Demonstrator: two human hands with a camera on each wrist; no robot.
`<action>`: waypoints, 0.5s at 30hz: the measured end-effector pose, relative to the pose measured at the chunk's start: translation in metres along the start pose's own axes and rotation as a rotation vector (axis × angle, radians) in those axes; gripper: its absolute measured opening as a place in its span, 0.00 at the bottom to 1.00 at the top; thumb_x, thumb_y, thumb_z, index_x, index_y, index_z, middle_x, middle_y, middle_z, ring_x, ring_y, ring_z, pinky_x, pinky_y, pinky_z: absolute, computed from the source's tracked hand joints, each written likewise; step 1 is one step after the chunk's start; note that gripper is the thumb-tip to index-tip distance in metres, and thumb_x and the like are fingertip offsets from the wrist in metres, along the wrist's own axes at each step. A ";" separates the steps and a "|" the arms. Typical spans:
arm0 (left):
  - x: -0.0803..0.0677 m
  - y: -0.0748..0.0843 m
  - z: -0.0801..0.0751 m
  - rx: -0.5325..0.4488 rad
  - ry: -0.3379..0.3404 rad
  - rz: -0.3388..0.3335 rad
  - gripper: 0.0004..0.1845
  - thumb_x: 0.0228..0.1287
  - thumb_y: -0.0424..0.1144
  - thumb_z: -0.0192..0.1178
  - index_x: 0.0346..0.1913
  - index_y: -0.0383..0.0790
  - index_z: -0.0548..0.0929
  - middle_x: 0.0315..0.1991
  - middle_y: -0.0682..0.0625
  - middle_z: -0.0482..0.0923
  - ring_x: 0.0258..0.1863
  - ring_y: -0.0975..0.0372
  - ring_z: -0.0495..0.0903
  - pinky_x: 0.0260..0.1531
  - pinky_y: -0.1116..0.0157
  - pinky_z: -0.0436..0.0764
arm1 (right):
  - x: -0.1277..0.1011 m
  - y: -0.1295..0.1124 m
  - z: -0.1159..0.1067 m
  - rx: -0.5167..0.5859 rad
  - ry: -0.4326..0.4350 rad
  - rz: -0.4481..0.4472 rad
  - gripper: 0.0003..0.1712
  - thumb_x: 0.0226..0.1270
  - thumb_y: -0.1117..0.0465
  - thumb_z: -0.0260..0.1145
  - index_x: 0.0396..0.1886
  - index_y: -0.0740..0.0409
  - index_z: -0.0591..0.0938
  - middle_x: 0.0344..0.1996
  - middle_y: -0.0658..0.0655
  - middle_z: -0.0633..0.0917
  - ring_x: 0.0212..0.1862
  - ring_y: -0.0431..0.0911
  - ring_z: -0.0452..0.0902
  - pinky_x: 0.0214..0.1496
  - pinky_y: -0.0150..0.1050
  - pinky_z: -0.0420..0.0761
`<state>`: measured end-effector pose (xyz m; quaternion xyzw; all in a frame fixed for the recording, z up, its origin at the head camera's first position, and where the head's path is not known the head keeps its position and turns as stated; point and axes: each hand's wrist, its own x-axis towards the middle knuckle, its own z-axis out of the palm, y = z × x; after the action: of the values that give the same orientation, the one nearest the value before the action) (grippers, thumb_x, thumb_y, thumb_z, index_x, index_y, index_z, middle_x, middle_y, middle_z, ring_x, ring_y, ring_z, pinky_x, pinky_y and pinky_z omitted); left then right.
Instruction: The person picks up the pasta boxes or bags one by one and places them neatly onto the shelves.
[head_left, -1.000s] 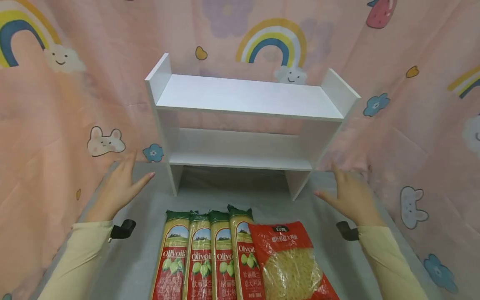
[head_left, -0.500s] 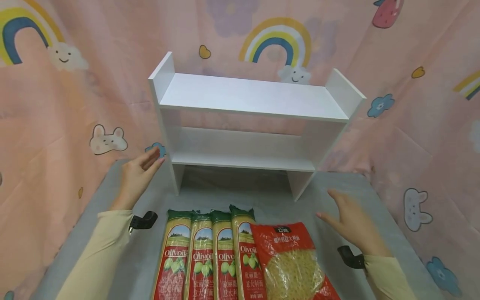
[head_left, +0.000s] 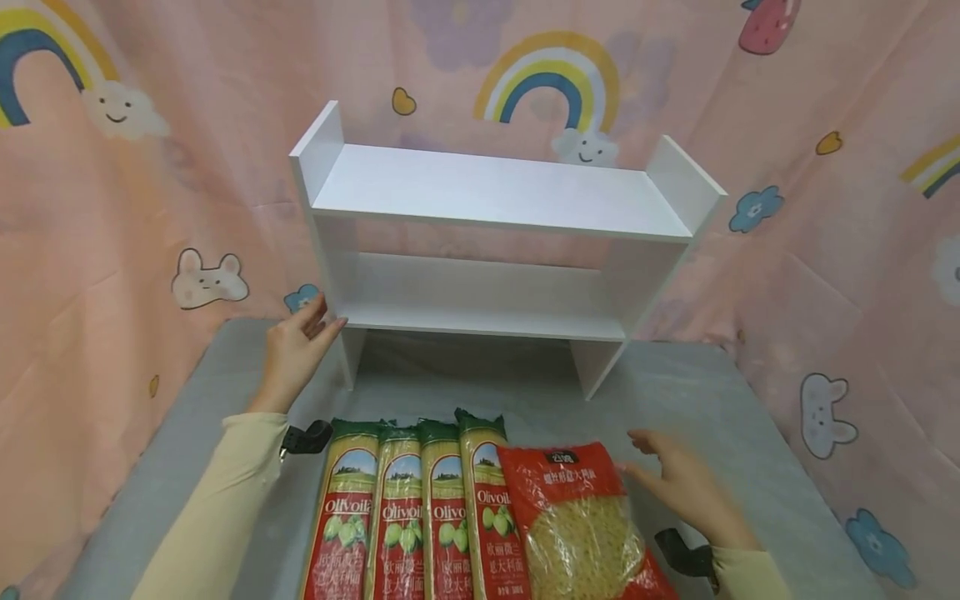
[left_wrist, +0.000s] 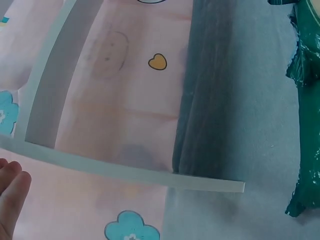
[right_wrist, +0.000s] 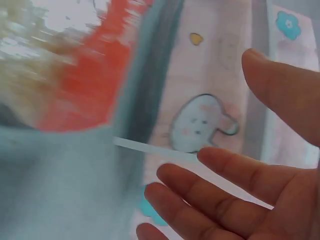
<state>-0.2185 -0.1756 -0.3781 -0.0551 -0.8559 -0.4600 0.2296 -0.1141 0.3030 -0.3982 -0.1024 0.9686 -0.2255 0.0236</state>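
A white two-tier shelf stands at the back of the table. My left hand is at its left side panel, fingers bent a little; in the left wrist view the fingertips lie just outside that panel's edge. My right hand hovers beside the red bag of spiral pasta, thumb and fingers spread with nothing between them. Several long packs of spaghetti, red with green ends, lie side by side left of that bag. The right wrist view shows the pasta bag blurred at upper left.
Grey cloth covers the table. Behind and at both sides hangs a pink curtain printed with rainbows and animals. Black wrist-camera mounts sit at both wrists.
My left hand has moved right, up to the shelf's left side panel. My right hand has come down and left, closer to the pasta bag. Shelf and packs stay put.
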 end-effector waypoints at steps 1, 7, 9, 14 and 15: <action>0.000 0.000 0.001 -0.002 -0.005 -0.002 0.29 0.64 0.39 0.62 0.63 0.26 0.69 0.57 0.31 0.71 0.53 0.45 0.75 0.47 0.57 0.76 | -0.002 0.002 0.004 0.035 -0.015 0.019 0.34 0.62 0.48 0.66 0.57 0.70 0.73 0.49 0.67 0.80 0.49 0.60 0.76 0.48 0.55 0.75; 0.005 0.002 0.006 0.021 0.019 0.042 0.17 0.63 0.37 0.62 0.48 0.26 0.78 0.45 0.30 0.79 0.47 0.43 0.79 0.43 0.51 0.78 | -0.017 0.017 0.027 0.235 -0.130 0.134 0.32 0.60 0.53 0.68 0.54 0.73 0.73 0.38 0.57 0.82 0.40 0.49 0.79 0.41 0.42 0.79; 0.007 0.003 0.007 0.035 0.040 0.061 0.12 0.64 0.36 0.62 0.40 0.27 0.79 0.38 0.31 0.81 0.41 0.44 0.82 0.38 0.51 0.80 | -0.022 0.020 0.032 0.294 -0.159 0.158 0.31 0.60 0.54 0.69 0.54 0.74 0.73 0.36 0.55 0.82 0.37 0.46 0.79 0.37 0.38 0.78; 0.010 0.003 0.009 0.080 0.061 0.042 0.11 0.66 0.36 0.59 0.34 0.28 0.79 0.30 0.34 0.81 0.30 0.47 0.82 0.27 0.58 0.76 | -0.030 0.025 0.042 0.465 -0.239 0.248 0.36 0.62 0.55 0.67 0.57 0.79 0.67 0.34 0.56 0.82 0.34 0.47 0.79 0.32 0.38 0.77; 0.010 0.003 0.010 0.083 0.065 0.038 0.11 0.66 0.36 0.59 0.36 0.27 0.80 0.30 0.34 0.81 0.31 0.48 0.83 0.27 0.60 0.76 | -0.031 0.026 0.044 0.493 -0.252 0.279 0.37 0.62 0.54 0.67 0.58 0.79 0.65 0.34 0.56 0.82 0.34 0.47 0.79 0.32 0.39 0.77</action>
<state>-0.2302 -0.1668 -0.3758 -0.0467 -0.8652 -0.4211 0.2683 -0.0845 0.3129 -0.4492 0.0135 0.8789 -0.4336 0.1983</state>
